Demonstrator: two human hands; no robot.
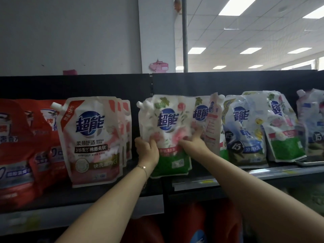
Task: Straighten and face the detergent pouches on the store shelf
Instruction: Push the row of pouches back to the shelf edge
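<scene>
Pink pouches on the left look faced, left hand and right hand grip the green floral pouch by its sides mid shelf, and the leaning blue pouches to the right need doing, so maybe halfway.

"超能" heads pink pouch, green pouch and blue pouch; the blue adds "15".

A black shelf carries upright detergent pouches side by side and a tray.
</scene>
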